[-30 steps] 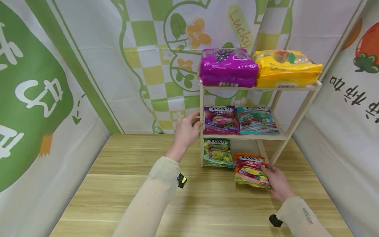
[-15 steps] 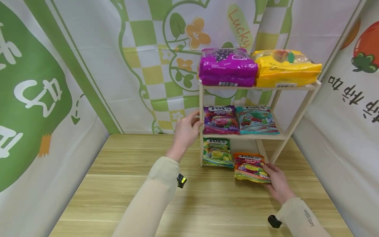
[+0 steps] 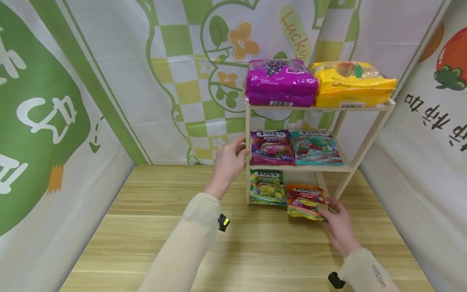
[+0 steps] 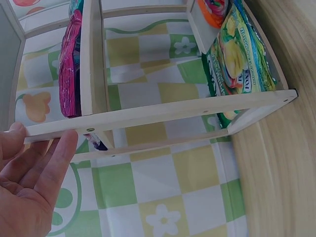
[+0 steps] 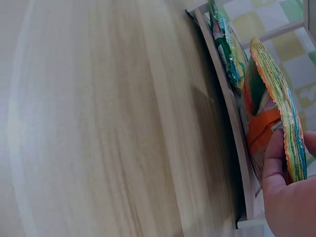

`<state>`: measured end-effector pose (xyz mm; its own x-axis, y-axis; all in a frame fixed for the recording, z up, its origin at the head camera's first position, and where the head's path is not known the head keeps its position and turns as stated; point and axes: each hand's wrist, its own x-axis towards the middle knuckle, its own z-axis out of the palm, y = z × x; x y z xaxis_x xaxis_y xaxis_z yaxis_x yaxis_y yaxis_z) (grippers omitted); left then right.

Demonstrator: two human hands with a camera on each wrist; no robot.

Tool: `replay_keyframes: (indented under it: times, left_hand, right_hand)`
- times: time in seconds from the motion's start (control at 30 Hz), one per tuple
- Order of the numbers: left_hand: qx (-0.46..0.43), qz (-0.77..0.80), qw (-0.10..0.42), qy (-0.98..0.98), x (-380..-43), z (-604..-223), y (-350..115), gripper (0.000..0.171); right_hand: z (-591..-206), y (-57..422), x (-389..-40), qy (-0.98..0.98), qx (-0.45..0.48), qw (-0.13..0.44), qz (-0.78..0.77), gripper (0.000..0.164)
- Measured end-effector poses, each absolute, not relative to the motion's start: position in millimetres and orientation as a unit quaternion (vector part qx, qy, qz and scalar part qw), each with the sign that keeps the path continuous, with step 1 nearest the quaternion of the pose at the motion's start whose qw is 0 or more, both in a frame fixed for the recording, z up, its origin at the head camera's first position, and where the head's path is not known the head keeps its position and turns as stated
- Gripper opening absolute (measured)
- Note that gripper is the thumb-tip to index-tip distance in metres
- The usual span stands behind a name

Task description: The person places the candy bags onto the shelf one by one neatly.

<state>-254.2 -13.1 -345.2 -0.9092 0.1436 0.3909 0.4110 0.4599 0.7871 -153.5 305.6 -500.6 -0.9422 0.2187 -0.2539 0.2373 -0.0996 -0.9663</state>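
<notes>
My right hand [image 3: 340,225] pinches the right side of an orange Fox's Fruits candy bag [image 3: 305,201] at the bottom level of a small wooden shelf [image 3: 303,169]. In the right wrist view the bag [image 5: 269,116] tilts over the shelf's front edge, thumb on one face and fingers on the other. My left hand [image 3: 230,164] grips the shelf's left front upright at middle height; in the left wrist view its thumb and fingers close round the wooden bar [image 4: 148,114]. Left of the orange bag leans a green Fox's candy bag [image 3: 268,188].
Purple Berries [image 3: 272,148] and teal candy bags [image 3: 316,149] stand on the middle level. On top lie a large purple bag [image 3: 281,83] and a yellow bag [image 3: 354,85]. Printed cloth walls surround the wooden table [image 3: 175,243].
My right hand has moved the orange bag slightly up and inward, toward the bottom level of the shelf. The left hand stays on the upright.
</notes>
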Motion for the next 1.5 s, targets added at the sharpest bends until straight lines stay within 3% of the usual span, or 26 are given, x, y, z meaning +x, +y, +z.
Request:
replay_keyframes:
  times: [0.77, 1.1, 1.5]
  left_hand:
    - [-0.159, -0.491, 0.133, -0.846, -254.6, -345.3, -13.7, 0.042]
    - [-0.165, -0.496, 0.132, -0.842, -255.3, -346.0, -13.4, 0.043]
    - [-0.16, -0.497, 0.131, -0.843, -254.2, -344.1, -13.3, 0.044]
  right_hand:
    - [-500.7, 301.3, -143.7, 0.844, 0.107, 0.0, -0.526, 0.074]
    - [-510.8, 302.4, -145.3, 0.889, 0.063, -0.049, -0.452, 0.052]
    - [-512.4, 303.1, -153.2, 0.913, 0.058, -0.065, -0.4, 0.045]
